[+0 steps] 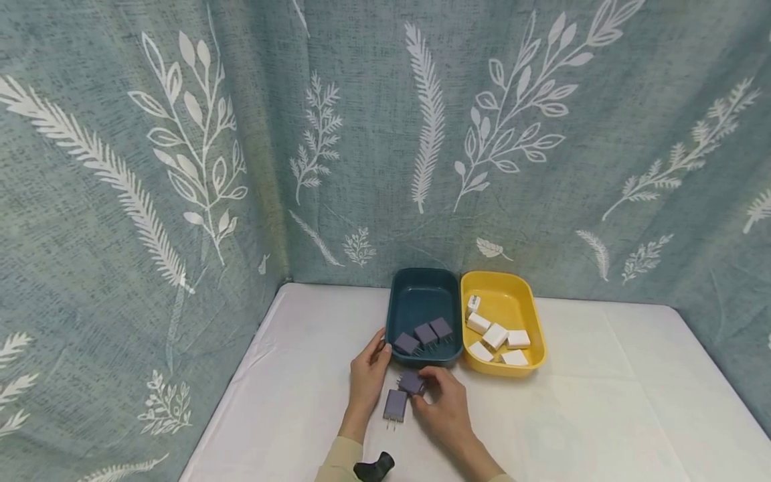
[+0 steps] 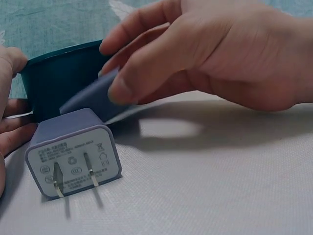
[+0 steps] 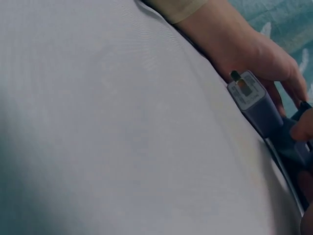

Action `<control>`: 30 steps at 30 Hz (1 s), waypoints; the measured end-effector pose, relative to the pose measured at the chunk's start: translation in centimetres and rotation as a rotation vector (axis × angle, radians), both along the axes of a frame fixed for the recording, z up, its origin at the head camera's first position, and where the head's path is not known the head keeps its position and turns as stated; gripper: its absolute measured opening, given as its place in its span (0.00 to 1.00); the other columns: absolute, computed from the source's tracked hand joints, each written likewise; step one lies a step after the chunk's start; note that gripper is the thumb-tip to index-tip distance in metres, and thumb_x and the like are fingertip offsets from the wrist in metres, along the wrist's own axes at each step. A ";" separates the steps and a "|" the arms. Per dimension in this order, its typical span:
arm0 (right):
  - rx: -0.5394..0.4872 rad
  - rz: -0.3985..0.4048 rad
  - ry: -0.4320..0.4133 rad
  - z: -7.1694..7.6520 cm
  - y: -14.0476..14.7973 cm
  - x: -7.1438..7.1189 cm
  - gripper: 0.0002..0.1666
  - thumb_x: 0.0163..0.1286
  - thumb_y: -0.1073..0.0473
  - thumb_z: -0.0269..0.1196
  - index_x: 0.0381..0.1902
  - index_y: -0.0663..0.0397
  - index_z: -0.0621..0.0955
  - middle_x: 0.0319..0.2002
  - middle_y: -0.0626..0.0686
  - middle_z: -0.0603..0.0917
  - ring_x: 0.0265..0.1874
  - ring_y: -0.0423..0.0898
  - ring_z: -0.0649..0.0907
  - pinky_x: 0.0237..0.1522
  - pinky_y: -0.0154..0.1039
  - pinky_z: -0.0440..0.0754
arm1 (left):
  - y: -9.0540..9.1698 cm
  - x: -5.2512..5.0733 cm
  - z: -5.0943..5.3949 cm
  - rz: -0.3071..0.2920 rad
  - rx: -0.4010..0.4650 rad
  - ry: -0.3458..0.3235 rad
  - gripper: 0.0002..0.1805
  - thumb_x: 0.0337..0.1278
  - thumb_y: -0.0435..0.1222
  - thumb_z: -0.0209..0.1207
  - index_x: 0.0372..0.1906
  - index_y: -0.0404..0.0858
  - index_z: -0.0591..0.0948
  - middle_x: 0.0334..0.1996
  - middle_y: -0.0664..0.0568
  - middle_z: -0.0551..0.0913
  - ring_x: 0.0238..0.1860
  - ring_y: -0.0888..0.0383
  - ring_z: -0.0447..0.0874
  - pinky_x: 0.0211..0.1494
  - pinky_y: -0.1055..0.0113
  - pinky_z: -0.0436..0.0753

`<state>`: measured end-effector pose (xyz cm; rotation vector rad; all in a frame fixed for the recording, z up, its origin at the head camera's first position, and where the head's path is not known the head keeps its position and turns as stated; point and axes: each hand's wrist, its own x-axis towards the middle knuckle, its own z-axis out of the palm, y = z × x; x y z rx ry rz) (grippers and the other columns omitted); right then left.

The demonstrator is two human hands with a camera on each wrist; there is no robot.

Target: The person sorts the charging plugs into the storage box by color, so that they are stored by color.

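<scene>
My left hand [image 1: 369,375] grips the dark blue bin [image 1: 425,296] at its near left corner, the thumb at the rim and the fingers against the outer wall. In front of that bin, my right hand [image 1: 447,406] pinches a purple plug-in charger [image 1: 411,381] between thumb and fingers; in the left wrist view this charger [image 2: 90,95] is tilted. A second purple charger [image 1: 395,404] lies on the cloth between the hands, its two prongs toward me. Printed text covers the prong face of this charger [image 2: 73,156]. Inside the blue bin are three purple chargers [image 1: 425,333].
A yellow bin [image 1: 504,286] stands right beside the blue one and holds several white chargers [image 1: 495,336]. White cloth [image 1: 602,402] covers the table. Behind it hangs a blue-green curtain [image 1: 373,134] with white leaf prints. A black strap-like piece [image 1: 375,466] shows by the left sleeve.
</scene>
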<state>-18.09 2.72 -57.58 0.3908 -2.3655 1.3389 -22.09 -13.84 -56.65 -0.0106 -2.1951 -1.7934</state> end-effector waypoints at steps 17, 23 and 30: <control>-0.210 0.130 0.128 4.5 0.5 0.6 0.27 0.40 0.82 0.72 0.42 0.71 0.79 0.41 0.65 0.85 0.38 0.59 0.85 0.39 0.42 0.89 | -0.3 -0.5 -1.1 0.001 0.016 -0.041 0.22 0.68 0.41 0.57 0.65 0.50 0.76 0.59 0.49 0.82 0.58 0.55 0.81 0.57 0.77 0.80; -0.222 0.097 0.065 7.0 0.4 0.9 0.24 0.45 0.79 0.72 0.42 0.70 0.79 0.41 0.64 0.86 0.40 0.57 0.85 0.40 0.39 0.89 | -0.3 -0.4 -1.0 -0.007 0.024 -0.038 0.22 0.68 0.41 0.56 0.66 0.49 0.75 0.59 0.48 0.81 0.58 0.54 0.81 0.57 0.76 0.80; -0.300 0.066 0.051 7.3 0.2 0.0 0.23 0.47 0.79 0.71 0.43 0.72 0.79 0.42 0.68 0.84 0.39 0.59 0.84 0.40 0.48 0.88 | -0.2 -0.4 -1.0 -0.003 0.015 -0.011 0.22 0.68 0.41 0.56 0.65 0.46 0.75 0.58 0.44 0.82 0.57 0.51 0.82 0.54 0.75 0.82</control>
